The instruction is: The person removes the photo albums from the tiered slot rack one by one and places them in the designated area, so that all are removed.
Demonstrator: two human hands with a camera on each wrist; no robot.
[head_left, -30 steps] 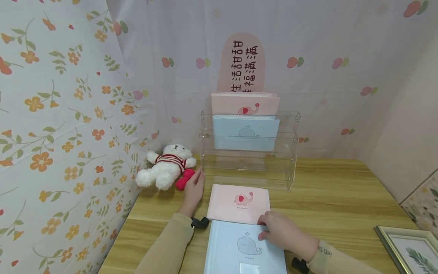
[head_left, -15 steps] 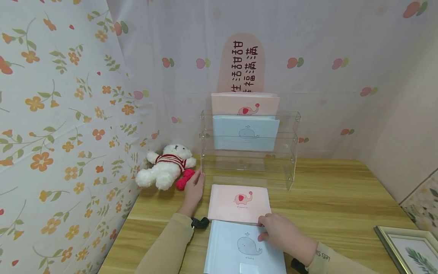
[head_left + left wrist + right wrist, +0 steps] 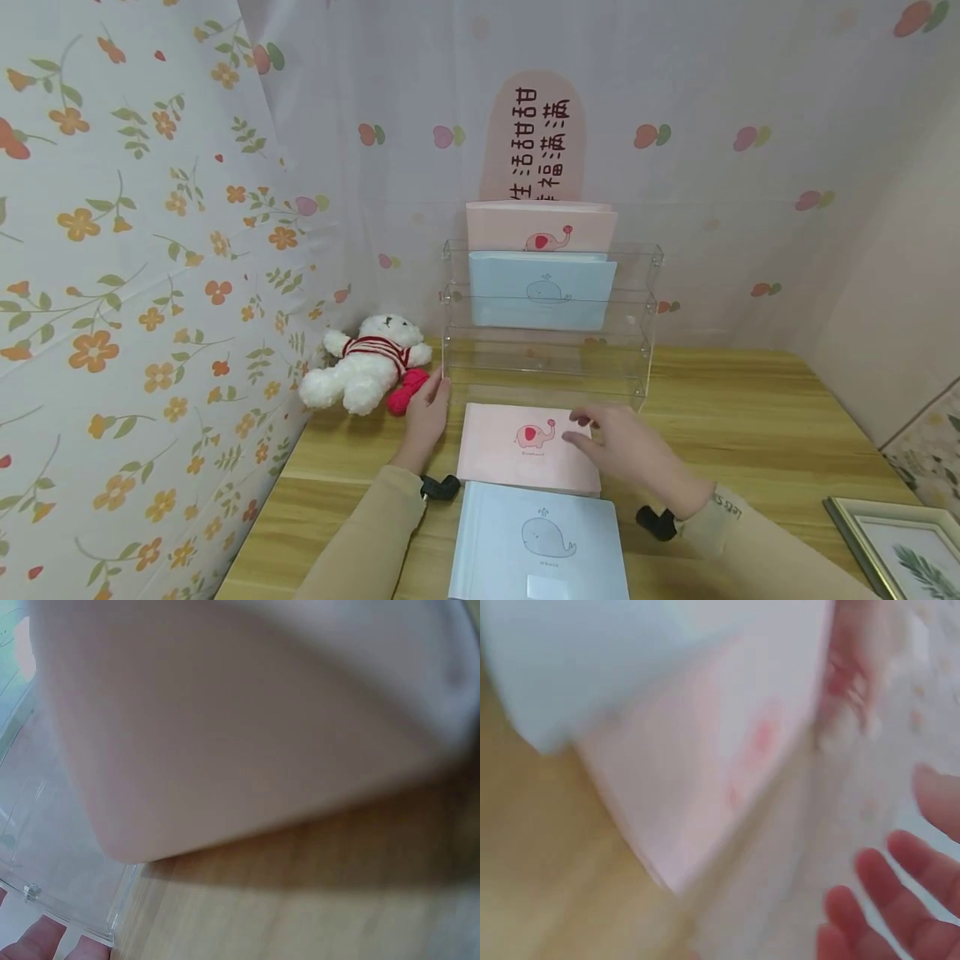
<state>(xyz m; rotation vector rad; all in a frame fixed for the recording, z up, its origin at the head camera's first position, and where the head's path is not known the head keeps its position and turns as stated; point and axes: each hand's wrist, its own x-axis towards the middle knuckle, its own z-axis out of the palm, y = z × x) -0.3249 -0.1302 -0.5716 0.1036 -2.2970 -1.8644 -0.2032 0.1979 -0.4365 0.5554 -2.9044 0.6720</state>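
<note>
Right hand (image 3: 624,446): parted, empty, at two o'clock on flat pink book (image 3: 498,454); apparently reaching. Next, likely pinch there. Left hand (image 3: 425,414): at eight o'clock on rack (image 3: 547,354), unclear whether gripping.

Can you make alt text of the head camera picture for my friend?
A person's right hand is at the right edge of a pink elephant book on a wooden table; the left hand touches a clear rack holding two more books. A blue whale book lies in front, a white teddy bear at left.

Head view looks forward and down; closer wrist views share its table (image 3: 735,392).
</note>
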